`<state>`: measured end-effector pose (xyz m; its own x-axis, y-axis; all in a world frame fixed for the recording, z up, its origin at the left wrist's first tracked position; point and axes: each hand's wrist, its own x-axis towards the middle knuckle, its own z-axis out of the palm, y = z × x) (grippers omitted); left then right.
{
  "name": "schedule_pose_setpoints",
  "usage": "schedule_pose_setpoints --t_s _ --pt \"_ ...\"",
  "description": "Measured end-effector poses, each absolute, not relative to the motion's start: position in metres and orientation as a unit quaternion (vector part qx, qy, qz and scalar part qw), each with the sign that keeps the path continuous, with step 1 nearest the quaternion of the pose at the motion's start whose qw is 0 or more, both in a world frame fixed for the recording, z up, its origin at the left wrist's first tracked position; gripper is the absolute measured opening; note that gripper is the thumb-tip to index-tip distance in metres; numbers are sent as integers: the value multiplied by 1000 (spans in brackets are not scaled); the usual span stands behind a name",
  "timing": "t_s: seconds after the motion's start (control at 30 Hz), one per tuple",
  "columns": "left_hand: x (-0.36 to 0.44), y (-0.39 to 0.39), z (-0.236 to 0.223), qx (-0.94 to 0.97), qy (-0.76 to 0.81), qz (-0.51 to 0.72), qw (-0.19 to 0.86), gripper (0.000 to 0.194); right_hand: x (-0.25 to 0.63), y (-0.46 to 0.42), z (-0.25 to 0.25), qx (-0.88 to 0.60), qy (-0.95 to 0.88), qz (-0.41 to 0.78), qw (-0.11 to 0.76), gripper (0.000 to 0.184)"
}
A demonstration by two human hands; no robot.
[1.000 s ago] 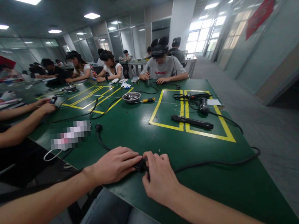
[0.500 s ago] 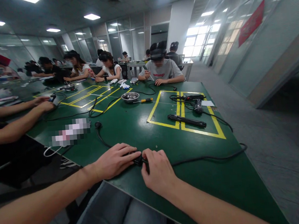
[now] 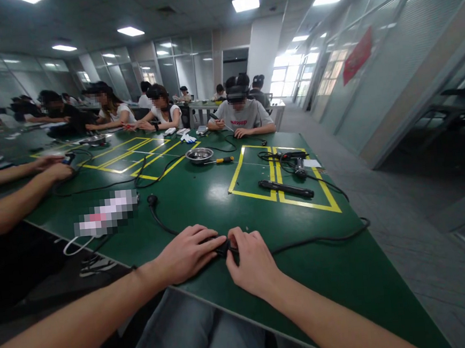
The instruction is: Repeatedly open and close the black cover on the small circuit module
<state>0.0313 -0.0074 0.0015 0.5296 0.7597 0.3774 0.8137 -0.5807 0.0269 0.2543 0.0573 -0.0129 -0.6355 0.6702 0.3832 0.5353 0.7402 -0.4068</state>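
Note:
Close to the table's near edge, my left hand is closed on a small black block-like part set in a black cable. The fingers lie over most of it, so its exact kind is hidden. Right beside it, my right hand pinches the black cable where it meets the part. From there the cable runs right along the table. Its other stretch passes left under my left hand to a black plug lying on the green tabletop.
A metal bowl and yellow-handled screwdriver lie mid-table. Inside yellow tape are a black tube-shaped body and a black corded tool. A blurred white item lies left. A co-worker's hands work at left; another person sits opposite.
The view has turned slightly to the right, shifting the background left. Both my hands stay together on the black part and cable, with only slight finger movement.

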Motion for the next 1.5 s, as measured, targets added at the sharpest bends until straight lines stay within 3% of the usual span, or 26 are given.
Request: schedule_pose_setpoints --t_s 0.9,1.27,1.5 --pt "33 10 -15 -855 -460 -226 79 38 258 70 -11 -376 -883 108 260 17" --pt "25 13 -18 -837 -462 -294 16 48 258 71 -12 -382 -883 101 251 20" --pt "27 10 -14 -770 -524 -359 -54 23 255 69 -18 -385 -881 113 253 18"
